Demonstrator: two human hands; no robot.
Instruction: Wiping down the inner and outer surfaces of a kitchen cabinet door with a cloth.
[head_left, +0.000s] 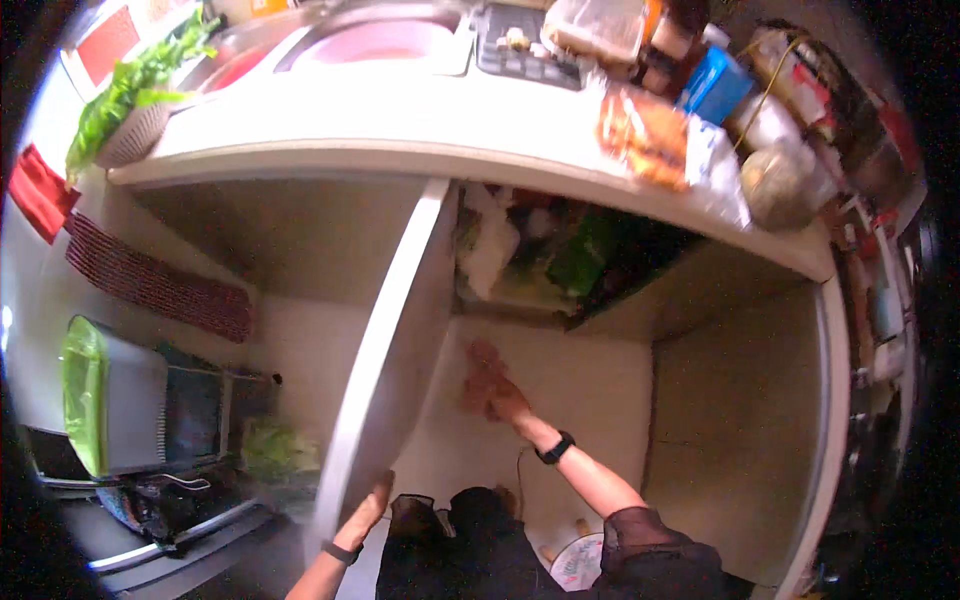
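Observation:
A pale cabinet door (390, 330) stands out from a cabinet below the counter (375, 120). My left hand (371, 506) rests on the door near its lower end; how its fingers lie on it is partly hidden. Inside the cabinet's right side, my right hand (495, 386), with a dark band at the wrist, is blurred over the pale floor, and I cannot tell whether it touches or holds anything. Beyond it, at the back, lie a white plastic bag (487, 247) and a green item (581, 255) in shadow.
On the counter are a sink (375, 41), a dark drying tray (525, 45), a bag of orange food (645, 139), a blue box (715, 84) and a basket (135, 135) of leafy greens. A bin with a green liner (84, 394) stands at left. A round stool (581, 562) is below.

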